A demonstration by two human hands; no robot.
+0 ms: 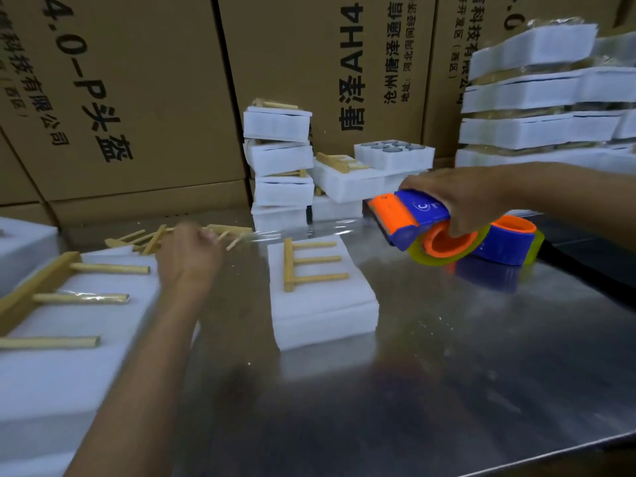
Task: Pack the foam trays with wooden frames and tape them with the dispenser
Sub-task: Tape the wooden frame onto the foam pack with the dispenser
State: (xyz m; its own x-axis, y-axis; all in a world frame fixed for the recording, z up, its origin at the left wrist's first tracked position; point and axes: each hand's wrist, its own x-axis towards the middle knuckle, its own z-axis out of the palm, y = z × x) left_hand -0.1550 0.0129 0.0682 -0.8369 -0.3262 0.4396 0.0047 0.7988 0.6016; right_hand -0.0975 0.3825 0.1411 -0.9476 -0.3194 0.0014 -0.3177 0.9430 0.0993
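— Right hand (pixel 461 197) first: what's in it?

— Fingers wrapped round the dispenser (pixel 416 222), blue and orange, held up off the table (pixel 447 356) with its cutter end pointing left.

— And the left hand (pixel 191 256)?

— It's blurred, but the fingers are bunched at the end of the tape (pixel 306 230), a clear strip stretched between my hands, above the far edge of the tray (pixel 323 301).

— Where does that tray sit?

— Flat on the metal table between my arms, with a wooden frame (pixel 309 263) lying on top, its three pegs pointing right.

— Anything else close by?

— A second dispenser (pixel 509 242) rests on the table just behind the one I hold. At my left there's another tray (pixel 69 373) with a frame (pixel 51 297) on it, and loose frames (pixel 151 235) piled past it. Stacked trays (pixel 278 160) stand at the back against cardboard boxes (pixel 137 98), and wrapped packs (pixel 543 98) are piled at the far right.
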